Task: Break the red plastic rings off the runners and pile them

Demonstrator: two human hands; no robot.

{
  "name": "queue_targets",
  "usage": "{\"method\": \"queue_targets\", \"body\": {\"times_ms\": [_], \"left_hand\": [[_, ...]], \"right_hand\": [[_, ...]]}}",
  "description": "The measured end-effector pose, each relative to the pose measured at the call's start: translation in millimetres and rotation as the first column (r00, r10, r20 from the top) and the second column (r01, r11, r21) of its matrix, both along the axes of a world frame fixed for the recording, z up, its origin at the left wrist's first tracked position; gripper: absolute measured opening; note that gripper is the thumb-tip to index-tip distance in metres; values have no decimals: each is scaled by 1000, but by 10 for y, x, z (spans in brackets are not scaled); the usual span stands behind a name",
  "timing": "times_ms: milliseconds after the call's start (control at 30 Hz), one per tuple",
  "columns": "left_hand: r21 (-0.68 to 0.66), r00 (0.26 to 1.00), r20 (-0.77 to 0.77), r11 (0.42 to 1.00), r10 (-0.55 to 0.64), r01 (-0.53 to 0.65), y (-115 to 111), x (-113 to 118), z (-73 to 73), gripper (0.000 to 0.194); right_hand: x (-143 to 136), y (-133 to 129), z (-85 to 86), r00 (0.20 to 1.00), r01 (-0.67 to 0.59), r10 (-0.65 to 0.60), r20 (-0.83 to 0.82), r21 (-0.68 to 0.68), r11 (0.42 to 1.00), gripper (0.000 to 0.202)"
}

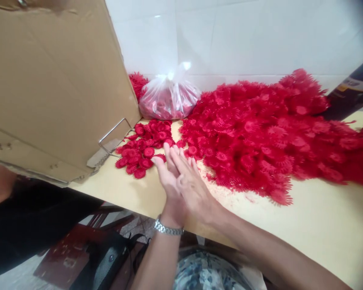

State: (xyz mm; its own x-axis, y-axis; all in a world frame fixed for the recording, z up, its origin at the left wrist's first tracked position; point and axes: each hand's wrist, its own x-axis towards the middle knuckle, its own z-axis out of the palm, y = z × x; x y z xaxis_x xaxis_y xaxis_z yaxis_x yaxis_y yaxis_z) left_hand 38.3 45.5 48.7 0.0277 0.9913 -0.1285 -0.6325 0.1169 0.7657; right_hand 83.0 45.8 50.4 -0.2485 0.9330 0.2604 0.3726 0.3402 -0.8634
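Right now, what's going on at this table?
A person has left hand and right hand palm to palm over the table; whether anything sits between is hidden. A small pile of rounded red fringed pieces lies just beyond, toward the left. A larger heap of red fringed pieces spreads to the right, and a translucent plastic bag with red contents sits at the back.

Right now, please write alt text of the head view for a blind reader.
Bare left hand and right hand meet palm to palm over a pale yellow tabletop. Beyond them lie a small cluster and a large heap of red, fringed pieces, near a translucent plastic bag and brown cardboard box.
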Motion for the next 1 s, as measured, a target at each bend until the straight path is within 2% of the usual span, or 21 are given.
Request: {"method": "queue_targets", "body": {"times_ms": [33, 133, 233, 300, 367, 433, 533, 667, 767, 867, 1000], "left_hand": [[11, 1000, 19, 1000, 11, -11, 15, 6, 6, 63], [58, 995, 96, 998, 0, -6, 45, 64, 3, 63], [26, 986, 160, 999, -40, 36, 52, 90, -42, 48], [-48, 980, 196, 998, -29, 39, 41, 60, -84, 36], [-125, 972, 233, 991, -19, 49, 17, 7, -118, 29], [-171, 961, 277, 982, -28, 78, -16, -49, -136, 25], [-186, 952, 303, 976, -50, 110, -76, -119, -155, 16], [-165, 985, 151, 980, -89, 114, -163, -181, -222, 28], [-144, 996, -8, 986, -92, 90, -222, -190, -276, 25], [-118, 988, -120, 989, -101, 86, -274, -175, -295, 19], [-128, 968, -211, 986, -136, 110, -322, -161, -290, 19]], "right_hand": [[-4, 1, 5, 1000, -6, 6, 2, 22, 1000, 71], [39, 185, -2, 986, 165, -164, -15, 49, 985, 66], [129, 439, -13, 979, 202, -197, -62, 94, 975, 64], [184, 520, 5, 959, 226, -216, -182, 37, 973, 64], [229, 522, 43, 926, 217, -230, -298, -76, 973, 63], [281, 483, 76, 919, 157, -201, -340, -153, 976, 58], [420, 416, 72, 923, 137, -191, -335, -177, 975, 45], [682, 298, -18, 961, 142, -178, -210, -173, 975, 31], [821, 172, -61, 986, 109, -127, -109, -153, 982, 28], [871, 67, -50, 995, 91, -95, -25, -113, 989, 27], [864, 4, -47, 996, 82, -80, 41, -42, 996, 27]]}}
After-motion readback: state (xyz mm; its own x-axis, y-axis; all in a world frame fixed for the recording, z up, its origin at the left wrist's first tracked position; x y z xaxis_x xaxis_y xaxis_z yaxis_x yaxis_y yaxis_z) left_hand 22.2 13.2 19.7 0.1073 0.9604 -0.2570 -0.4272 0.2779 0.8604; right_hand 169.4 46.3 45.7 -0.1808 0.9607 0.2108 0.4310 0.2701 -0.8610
